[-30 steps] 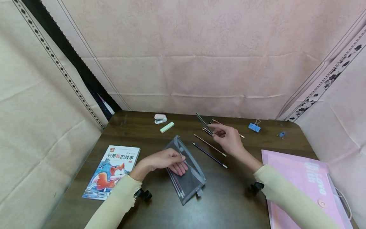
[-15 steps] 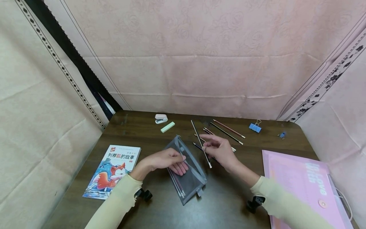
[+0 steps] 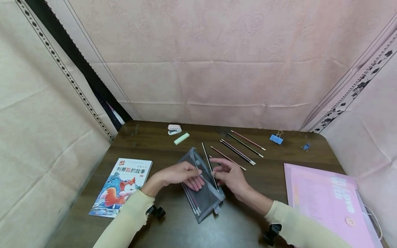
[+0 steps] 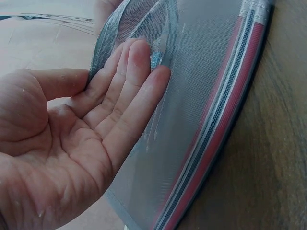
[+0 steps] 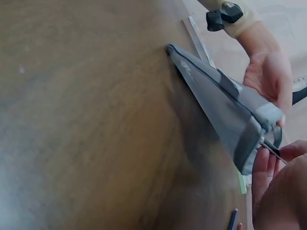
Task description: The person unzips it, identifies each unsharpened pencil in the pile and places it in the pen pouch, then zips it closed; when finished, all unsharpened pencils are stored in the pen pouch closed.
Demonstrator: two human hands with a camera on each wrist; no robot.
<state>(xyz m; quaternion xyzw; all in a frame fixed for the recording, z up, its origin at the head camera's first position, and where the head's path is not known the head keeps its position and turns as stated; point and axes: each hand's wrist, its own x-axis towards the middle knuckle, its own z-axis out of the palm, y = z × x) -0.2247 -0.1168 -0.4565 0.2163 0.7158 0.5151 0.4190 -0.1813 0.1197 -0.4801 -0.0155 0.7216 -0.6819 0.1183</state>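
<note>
A grey mesh zipper pouch lies at an angle in the middle of the table, its zipped side spread apart. My left hand pinches one edge of that opening between thumb and fingers. Through the mesh, red and dark striped pencils show along one side in the left wrist view. My right hand pinches a dark pencil, point upward and away. Its lower end is at the pouch opening; in the right wrist view the pouch hides part of it.
Several loose pencils lie behind the right hand. A white stapler and a pale green bar are at the back. A fox storybook lies left, a pink folder right. Blue binder clip sits back right.
My right hand has carried the dark pencil from the loose pencils toward me and leftward, bringing its lower end to the pouch opening. My left hand keeps its grip on the pouch edge.
</note>
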